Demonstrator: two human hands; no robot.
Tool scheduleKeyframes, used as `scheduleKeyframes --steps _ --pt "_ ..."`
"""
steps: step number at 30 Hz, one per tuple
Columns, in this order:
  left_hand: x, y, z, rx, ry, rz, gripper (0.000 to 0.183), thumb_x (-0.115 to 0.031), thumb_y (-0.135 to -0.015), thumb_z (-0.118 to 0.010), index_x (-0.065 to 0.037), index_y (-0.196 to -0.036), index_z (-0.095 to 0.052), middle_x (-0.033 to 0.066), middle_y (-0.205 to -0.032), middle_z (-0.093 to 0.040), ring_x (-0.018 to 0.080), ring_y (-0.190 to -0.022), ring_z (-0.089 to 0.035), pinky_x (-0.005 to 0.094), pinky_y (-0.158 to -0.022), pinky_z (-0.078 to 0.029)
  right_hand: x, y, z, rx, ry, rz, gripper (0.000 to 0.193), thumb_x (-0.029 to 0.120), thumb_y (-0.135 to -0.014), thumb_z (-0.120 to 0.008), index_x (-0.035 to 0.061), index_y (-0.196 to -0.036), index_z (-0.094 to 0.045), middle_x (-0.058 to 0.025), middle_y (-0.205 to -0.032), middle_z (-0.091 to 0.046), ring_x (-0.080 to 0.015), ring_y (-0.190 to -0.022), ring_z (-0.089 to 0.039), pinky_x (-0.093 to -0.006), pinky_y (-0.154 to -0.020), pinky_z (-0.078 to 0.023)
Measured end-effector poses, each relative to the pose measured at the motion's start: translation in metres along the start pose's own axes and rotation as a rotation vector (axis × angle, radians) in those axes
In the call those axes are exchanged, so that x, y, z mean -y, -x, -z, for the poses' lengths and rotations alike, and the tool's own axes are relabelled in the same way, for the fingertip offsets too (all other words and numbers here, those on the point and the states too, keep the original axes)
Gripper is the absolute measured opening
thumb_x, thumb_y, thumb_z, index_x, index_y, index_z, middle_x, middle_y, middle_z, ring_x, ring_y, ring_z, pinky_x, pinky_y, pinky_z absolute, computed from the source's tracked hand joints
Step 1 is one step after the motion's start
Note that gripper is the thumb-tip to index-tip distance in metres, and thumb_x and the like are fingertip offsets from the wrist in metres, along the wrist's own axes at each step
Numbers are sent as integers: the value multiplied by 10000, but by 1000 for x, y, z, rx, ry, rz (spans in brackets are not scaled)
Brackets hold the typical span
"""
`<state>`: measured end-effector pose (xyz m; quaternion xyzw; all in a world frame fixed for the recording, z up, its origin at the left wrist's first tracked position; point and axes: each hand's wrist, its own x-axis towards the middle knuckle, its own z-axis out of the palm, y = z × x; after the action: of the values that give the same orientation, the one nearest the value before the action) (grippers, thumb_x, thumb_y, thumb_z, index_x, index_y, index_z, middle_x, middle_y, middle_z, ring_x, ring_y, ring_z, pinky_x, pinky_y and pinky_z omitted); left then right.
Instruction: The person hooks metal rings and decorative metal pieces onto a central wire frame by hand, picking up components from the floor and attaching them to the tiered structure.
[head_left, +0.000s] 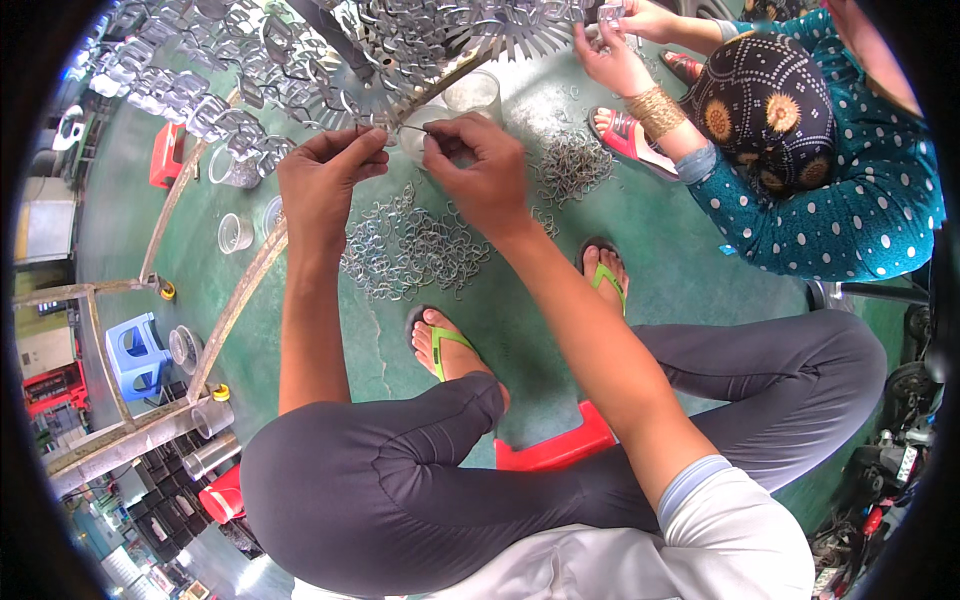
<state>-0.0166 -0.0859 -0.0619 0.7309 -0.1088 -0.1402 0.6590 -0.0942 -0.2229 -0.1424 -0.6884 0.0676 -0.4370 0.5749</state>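
My left hand (330, 170) is closed in a pinch at the lower edge of the hanging metal parts; what lies between thumb and finger is too small to make out. Just to its right, my right hand (482, 165) pinches a thin dark wire piece (414, 128), whose tip points toward the left hand. Above both hands hang many shiny bent metal parts (275, 60) in linked rows. On the green floor below lies a loose pile of small metal hooks (415, 245).
At the right a co-worker's hand (615, 65) reaches to the fanned metal pieces (520, 38). A second hook pile (573, 168) lies by that person's sandal. Clear plastic tubs (472, 92), a metal frame (240, 300), a blue stool (137, 355) and a red stool (560, 440) stand around.
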Motion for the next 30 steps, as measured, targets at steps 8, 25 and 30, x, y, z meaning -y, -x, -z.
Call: scheduleKeyframes --steps 8,25,30 --pt "1 -3 -4 21 -7 -5 282 -102 -818 -783 104 -989 -694 133 -885 -717 181 -761 -699 285 -722 -593 -9 1 -11 61 48 44 139 -4 -767 -723 -15 -901 -688 -100 -809 -666 -194 -668 -692 -299 -624 -563" --pt "48 -2 -5 50 -129 -75 308 -139 -918 -694 88 -1125 -671 140 -989 -721 191 -860 -710 296 -777 -581 -24 -33 -7 252 66 -304 198 76 -788 -746 -35 -952 -742 -105 -753 -735 -122 -639 -692 -267 -616 -557" --pt "70 -2 -9 142 -59 -206 286 -104 -931 -653 75 -1154 -667 136 -962 -734 179 -894 -702 302 -815 -545 -9 -26 -1 364 77 -327 204 123 -790 -757 -29 -926 -754 -114 -765 -740 -140 -652 -698 -275 -613 -547"
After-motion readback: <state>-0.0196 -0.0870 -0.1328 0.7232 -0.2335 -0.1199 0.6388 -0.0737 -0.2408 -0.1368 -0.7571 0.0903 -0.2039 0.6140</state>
